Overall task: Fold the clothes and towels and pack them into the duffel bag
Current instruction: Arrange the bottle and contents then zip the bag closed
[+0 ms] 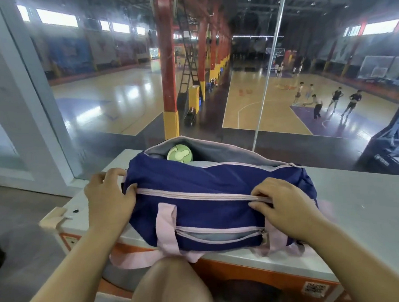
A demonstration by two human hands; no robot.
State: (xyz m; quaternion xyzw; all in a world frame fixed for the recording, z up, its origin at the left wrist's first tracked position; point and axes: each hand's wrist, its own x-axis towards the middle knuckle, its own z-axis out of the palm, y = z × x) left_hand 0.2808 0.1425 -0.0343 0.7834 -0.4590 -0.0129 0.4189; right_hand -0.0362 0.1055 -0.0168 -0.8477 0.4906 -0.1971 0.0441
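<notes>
Where the duffel bag [208, 197] lies, the white surface [365, 199] ends just left of the bag and just in front of it. The bag's near bottom edge reaches the front edge, and a pink strap [167, 230] hangs over it toward the person's knee [171, 283]. Right of the bag the surface runs on bare and flat. Behind the bag a glass pane [306, 74] stands close, leaving only a narrow strip of surface.

The bag's top opening gapes along its far side and shows a grey lining. A round green lid [179, 154] sits inside, toward the bag's left end; what lies under it cannot be seen. On the bag's near side a pocket [220, 234] is partly unzipped, with grey lining in the slit.

The bag is navy fabric with pale pink trim, and it is slumped and creased. A pink zip line [191, 193] crosses its top from left to right.

The left hand [108, 198] grips the bag's left end, fingers [115, 173] curled round the fabric. The right hand [283, 206] rests on the bag's right part, fingers [260, 204] pinched together on the zip line.
</notes>
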